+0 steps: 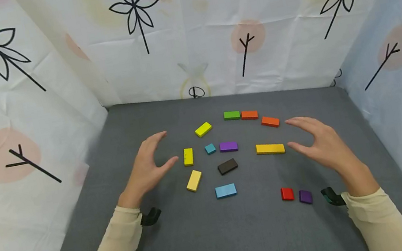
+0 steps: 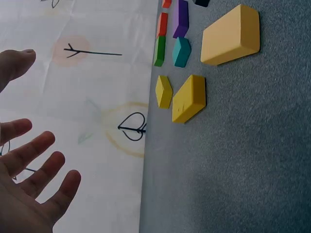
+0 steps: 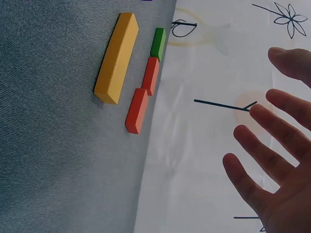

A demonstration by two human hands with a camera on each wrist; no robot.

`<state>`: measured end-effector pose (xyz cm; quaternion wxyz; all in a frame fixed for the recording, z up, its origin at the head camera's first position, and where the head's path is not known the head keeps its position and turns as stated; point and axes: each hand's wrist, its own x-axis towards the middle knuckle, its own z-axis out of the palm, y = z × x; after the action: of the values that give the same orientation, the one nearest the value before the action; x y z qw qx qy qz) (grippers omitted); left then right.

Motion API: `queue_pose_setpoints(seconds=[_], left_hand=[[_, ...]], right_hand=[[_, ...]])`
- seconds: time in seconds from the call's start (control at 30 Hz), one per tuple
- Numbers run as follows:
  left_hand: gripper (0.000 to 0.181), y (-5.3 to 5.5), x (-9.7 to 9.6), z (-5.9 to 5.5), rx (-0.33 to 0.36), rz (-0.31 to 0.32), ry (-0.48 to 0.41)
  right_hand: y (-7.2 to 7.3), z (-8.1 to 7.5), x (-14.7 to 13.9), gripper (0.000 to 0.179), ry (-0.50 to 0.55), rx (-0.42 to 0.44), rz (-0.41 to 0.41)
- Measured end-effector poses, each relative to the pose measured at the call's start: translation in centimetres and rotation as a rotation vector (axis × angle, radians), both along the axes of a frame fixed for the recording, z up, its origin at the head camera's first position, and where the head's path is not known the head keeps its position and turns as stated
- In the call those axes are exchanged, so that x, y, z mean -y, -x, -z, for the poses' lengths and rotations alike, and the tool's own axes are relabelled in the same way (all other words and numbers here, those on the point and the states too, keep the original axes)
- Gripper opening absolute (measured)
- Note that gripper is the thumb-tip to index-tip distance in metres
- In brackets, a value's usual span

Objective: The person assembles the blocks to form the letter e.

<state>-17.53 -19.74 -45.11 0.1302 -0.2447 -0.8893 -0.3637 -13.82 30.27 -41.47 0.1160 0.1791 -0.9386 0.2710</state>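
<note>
My left hand (image 1: 147, 166) hovers over the left part of the table, thumb and fingers spread apart, holding nothing. Nearest to it lie a yellow block (image 1: 188, 157), a pale yellow block (image 1: 194, 181) and a bright yellow block (image 1: 203, 129). On the other side my right hand (image 1: 321, 142) is raised with parted fingers and an empty palm. Close to its fingertips are a long orange-yellow block (image 1: 270, 149) and an orange block (image 1: 270, 121). In the right wrist view, the fingers (image 3: 248, 179) spread in front of the white cloth.
Between the hands lie a teal block (image 1: 210, 149), a purple block (image 1: 228, 146), a black block (image 1: 227, 166) and a light blue block (image 1: 226, 191). Green (image 1: 232, 115) and orange (image 1: 249, 114) blocks sit farther back; red (image 1: 287, 194) and dark purple (image 1: 305, 196) ones nearer. White cloth surrounds the grey table (image 1: 207, 250).
</note>
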Motion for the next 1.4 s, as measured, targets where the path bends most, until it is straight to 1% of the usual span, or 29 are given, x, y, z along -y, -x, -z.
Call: queue_pose_setpoints(seconds=[0.17,0.37,0.6,0.87,0.97,1.27,1.4], left_hand=[[0.077,-0.1,-0.5,0.1,0.004,0.012,-0.011],[0.076,-0.4,-1.4,0.3,0.005,0.026,0.012],[0.076,-0.6,-1.7,0.4,-0.005,0.015,0.013],[0.075,-0.5,-2.0,0.6,0.0,0.021,0.0],[0.074,-0.5,-2.1,0.6,0.012,0.021,-0.009],[0.07,0.0,-3.0,1.4,0.073,0.045,-0.07],[0.066,0.5,-3.4,1.4,0.101,0.048,-0.087]], right_hand=[[0.0,0.4,0.1,0.063,0.005,0.008,-0.01],[-0.4,0.5,-0.3,0.065,0.002,0.003,0.016],[-0.5,0.5,-0.3,0.065,-0.017,0.015,0.017],[-0.7,0.3,0.4,0.062,-0.027,0.023,0.007],[-0.5,0.3,0.6,0.061,-0.022,0.035,-0.001],[-0.5,1.5,0.4,0.058,-0.03,0.082,-0.018],[0.1,1.7,0.5,0.055,-0.011,0.082,-0.052]])
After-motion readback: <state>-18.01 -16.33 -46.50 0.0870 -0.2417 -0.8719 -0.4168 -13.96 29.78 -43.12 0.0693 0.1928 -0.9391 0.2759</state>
